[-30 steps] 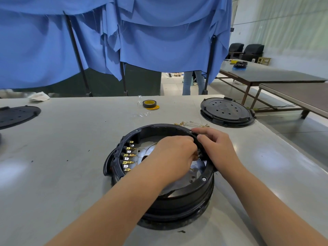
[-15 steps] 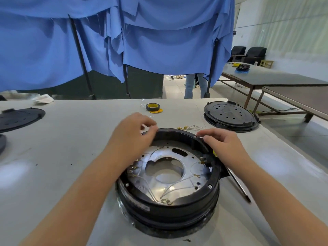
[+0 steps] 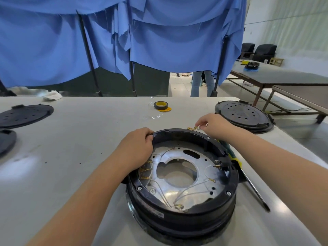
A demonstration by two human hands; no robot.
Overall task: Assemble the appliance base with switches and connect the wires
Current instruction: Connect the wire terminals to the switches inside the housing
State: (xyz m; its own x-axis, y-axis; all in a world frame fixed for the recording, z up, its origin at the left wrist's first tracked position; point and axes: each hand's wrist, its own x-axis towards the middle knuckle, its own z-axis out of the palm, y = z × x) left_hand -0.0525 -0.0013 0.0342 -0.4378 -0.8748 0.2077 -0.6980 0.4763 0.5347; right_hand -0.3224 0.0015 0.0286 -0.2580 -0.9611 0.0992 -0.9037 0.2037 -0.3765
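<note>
No legible text; small label on appliance base too blurred.

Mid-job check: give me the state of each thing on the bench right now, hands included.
appliance base: open side up, wires showing inside
left hand: grip on the base's far-left rim
right hand: pinching at loose wires
loose wires: lying on table behind the base
tape roll: flat, untouched
screwdriver: lying right of base
black cover: flat, set aside

Left hand curled, fingers gripping, right hand reaching forward, fingertips pinched, forearms bare
</note>
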